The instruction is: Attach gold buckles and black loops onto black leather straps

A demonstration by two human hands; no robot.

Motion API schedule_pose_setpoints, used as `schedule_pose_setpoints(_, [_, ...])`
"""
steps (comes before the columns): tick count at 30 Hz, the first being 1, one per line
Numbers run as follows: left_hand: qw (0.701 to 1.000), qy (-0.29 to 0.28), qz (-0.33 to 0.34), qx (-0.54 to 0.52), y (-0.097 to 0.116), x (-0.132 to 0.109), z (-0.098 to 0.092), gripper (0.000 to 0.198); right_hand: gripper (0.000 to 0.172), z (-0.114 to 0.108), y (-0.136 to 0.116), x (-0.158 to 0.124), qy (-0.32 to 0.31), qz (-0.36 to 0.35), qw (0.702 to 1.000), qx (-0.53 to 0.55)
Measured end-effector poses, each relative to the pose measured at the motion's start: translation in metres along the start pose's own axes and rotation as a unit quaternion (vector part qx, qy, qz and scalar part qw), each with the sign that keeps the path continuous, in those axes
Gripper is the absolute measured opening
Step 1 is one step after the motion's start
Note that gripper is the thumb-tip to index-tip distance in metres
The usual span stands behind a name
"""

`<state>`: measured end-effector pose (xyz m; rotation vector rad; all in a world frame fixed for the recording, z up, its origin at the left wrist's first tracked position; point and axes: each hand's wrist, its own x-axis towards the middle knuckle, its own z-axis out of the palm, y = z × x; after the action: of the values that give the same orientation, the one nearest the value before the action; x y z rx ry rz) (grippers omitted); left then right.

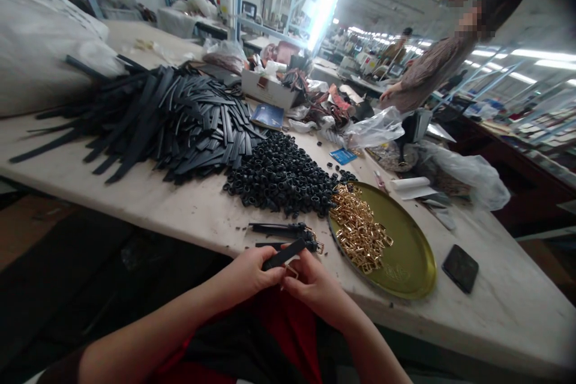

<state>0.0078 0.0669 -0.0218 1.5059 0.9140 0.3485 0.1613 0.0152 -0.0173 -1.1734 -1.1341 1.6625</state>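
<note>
Seen from the head camera, you sat at a pale, smooth-topped worktable [499,312] with both hands at the dial's centre. Your left hand [256,270] pinched a flat black leather-like strap [285,254] between thumb and fingers, the strap tilted up toward 1 o'clock. Your right hand [312,279], fingers curled narrow, held a small gold-coloured metal buckle [292,272] just under the strap's far end; whether the two were joined could not be told.

Just beyond your fingers, at 12 o'clock, lay a small group of black straps with gold buckles [279,228], their buckled ends toward 3 o'clock. These appeared to be the finished pieces, only a few in view.

Far more seemed left to do. A broad heap of loose flat black straps [180,114] sprawled at 11 o'clock, a mound of small black ring-shaped loops [283,177] rose at 12 o'clock, and a pile of loose gold metal buckles [362,231] sat at 2 o'clock, on the near side of a round olive-gold tray [411,261]. By that measure, the work looked near its beginning.

A dark rectangular phone [459,268] lay past the tray at 3 o'clock, while a co-worker in a striped brown top [432,66] stood beyond the table at 1 o'clock.
</note>
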Motion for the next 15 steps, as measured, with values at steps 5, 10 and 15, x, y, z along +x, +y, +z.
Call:
schedule_pose_setpoints(5, [0.999,0.029,-0.011,0.007,-0.007,0.002,0.003,0.024,0.056,0.001,0.010,-0.006,-0.004,0.045,0.991,0.127])
schedule_pose_setpoints(10, [0.998,0.037,-0.007,0.044,-0.006,0.009,0.003,0.021,0.032,0.004,0.022,-0.001,0.106,-0.020,0.991,0.077])
schedule_pose_setpoints(15, [1.000,-0.001,-0.005,0.010,-0.012,0.003,-0.004,0.032,0.022,0.000,0.023,0.005,0.232,0.006,0.963,0.135])
